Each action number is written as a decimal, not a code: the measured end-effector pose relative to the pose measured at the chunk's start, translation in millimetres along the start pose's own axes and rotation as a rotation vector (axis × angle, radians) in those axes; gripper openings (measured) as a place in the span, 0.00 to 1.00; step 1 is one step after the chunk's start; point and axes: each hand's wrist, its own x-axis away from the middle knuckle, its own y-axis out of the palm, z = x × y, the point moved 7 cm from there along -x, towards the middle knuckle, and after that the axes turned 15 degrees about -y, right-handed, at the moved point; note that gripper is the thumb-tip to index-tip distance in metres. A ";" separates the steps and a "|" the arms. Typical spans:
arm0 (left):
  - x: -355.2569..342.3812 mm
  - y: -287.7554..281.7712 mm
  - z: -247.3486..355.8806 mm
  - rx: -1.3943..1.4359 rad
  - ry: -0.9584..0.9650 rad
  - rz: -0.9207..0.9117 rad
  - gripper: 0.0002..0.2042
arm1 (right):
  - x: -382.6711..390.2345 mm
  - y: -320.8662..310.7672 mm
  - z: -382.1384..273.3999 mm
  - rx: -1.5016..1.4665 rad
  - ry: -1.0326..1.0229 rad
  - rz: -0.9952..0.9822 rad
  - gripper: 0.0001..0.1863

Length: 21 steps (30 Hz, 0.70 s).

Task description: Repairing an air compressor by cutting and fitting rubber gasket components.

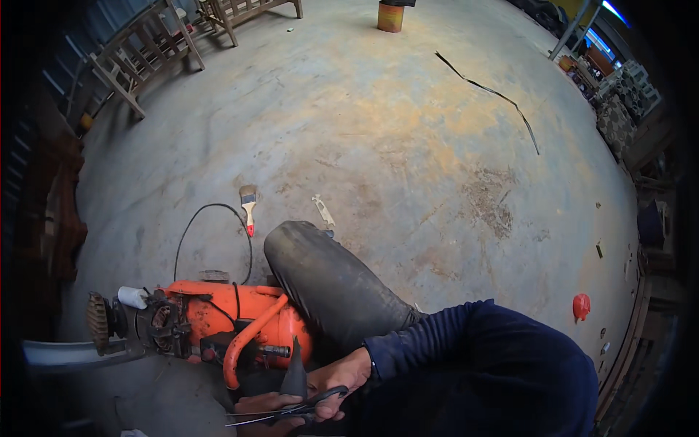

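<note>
Low in the view, my right hand (341, 377) is closed around the black handles of a pair of scissors (329, 394), whose thin blades point left. My left hand (263, 404) is beside it, its fingers closed on a dark grey, flexible-looking pointed strip (295, 375) that stands up between the two hands. The scissor blades cross in front of my left fingers; whether they touch the strip I cannot tell. Just beyond my hands lies an orange air compressor (280, 336) with a curved tube handle. The lower parts of both hands are partly hidden.
My bent knee (320, 277) rises beside the compressor. Ahead on the concrete floor are a paintbrush (248, 207), a flat metal spanner (323, 210) and a looped black cable (178, 247). Farther off lie a dark strip (495, 92), a rusty tin (390, 17) and a red object (581, 306).
</note>
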 end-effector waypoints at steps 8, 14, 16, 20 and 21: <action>8.5 5.2 24.9 -0.003 0.077 -0.282 0.29 | -14.9 23.4 -19.8 0.257 0.048 -0.010 0.22; 4.5 -5.4 28.3 0.097 0.013 -0.241 0.36 | -14.0 2.4 -22.8 0.292 0.221 0.129 0.27; 0.6 3.6 28.4 0.234 -0.088 -0.313 0.40 | -21.2 18.8 -40.1 0.090 -0.035 0.407 0.29; 3.8 -31.0 39.5 -0.102 0.191 -0.048 0.48 | -19.8 18.6 -60.5 0.408 0.131 0.018 0.35; 7.3 -50.3 52.2 0.003 0.177 0.107 0.47 | -15.1 19.7 -70.5 0.428 0.113 0.046 0.35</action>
